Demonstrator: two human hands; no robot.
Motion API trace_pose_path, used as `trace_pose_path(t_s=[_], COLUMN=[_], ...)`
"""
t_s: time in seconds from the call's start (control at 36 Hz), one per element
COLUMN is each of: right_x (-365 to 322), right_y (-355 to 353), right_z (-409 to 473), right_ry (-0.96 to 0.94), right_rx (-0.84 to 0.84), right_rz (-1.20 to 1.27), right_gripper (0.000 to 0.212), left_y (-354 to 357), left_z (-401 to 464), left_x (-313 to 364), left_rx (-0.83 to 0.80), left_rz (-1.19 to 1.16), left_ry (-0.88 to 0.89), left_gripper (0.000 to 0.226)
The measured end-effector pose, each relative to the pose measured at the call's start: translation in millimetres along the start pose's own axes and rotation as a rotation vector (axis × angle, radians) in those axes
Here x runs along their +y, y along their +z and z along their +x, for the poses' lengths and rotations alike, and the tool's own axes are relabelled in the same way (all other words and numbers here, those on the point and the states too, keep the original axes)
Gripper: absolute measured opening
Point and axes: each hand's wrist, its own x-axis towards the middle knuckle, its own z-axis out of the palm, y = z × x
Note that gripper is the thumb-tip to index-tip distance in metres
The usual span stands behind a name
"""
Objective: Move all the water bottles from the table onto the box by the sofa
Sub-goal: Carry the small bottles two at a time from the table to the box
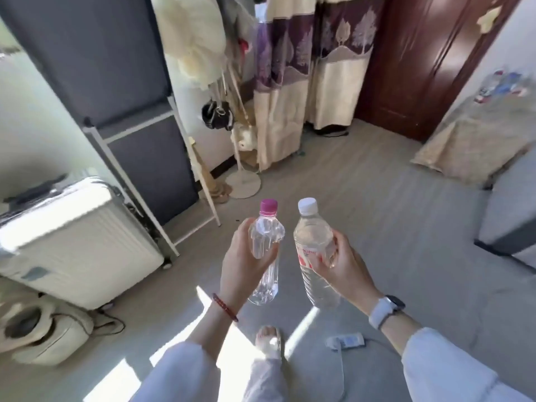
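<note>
Two clear plastic water bottles at frame centre, carried side by side, long axes near upright, caps pointing up-frame: pink-capped ribbed bottle gripped by the left hand, white-capped labelled bottle gripped by the right hand. Forearms extend forward from lower frame; no box or sofa identifiable.

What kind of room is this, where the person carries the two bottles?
Most likely a room in a home, perhaps a bedroom. A white suitcase stands at the left, patterned curtains hang beside a dark wooden door, and a coat stand holds bags.
</note>
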Motion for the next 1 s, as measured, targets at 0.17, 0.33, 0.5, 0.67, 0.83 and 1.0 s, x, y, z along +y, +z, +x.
trace_pose_path(t_s=[0.17,0.33,0.5,0.67,0.83,1.0], right_x=[55.5,94.1,141.1,209.7,300.9,383.1], right_y=[-45.2,-96.8,-158.5,-222.8,-298.4,-391.0], right_z=[85.8,193.8,272.7,334.5,419.3,511.6], right_ry=[0.122,0.227,0.336,0.431,0.511,0.525], right_rx=[0.14,0.201,0.29,0.419,0.466,0.472], right_rz=[-0.004,-0.043,-0.007,-0.018,0.007,-0.021], right_gripper=[0.062,0.069,0.064,0.061,0.069,0.078], left_y=[97.4,184.3,271.9,381.9,505.8,623.2], left_z=[108.4,229.7,331.5,408.3,479.5,554.6], left_x=[24.2,55.6,106.6,166.5,226.6,306.1], left_rx=[-0.147,-0.28,-0.39,-0.531,-0.598,-0.632], left_rz=[-0.034,-0.088,-0.127,-0.155,-0.168,-0.186], left_ry=[0.108,0.176,0.242,0.327,0.402,0.382], left_gripper=[0.061,0.06,0.059,0.058,0.058,0.058])
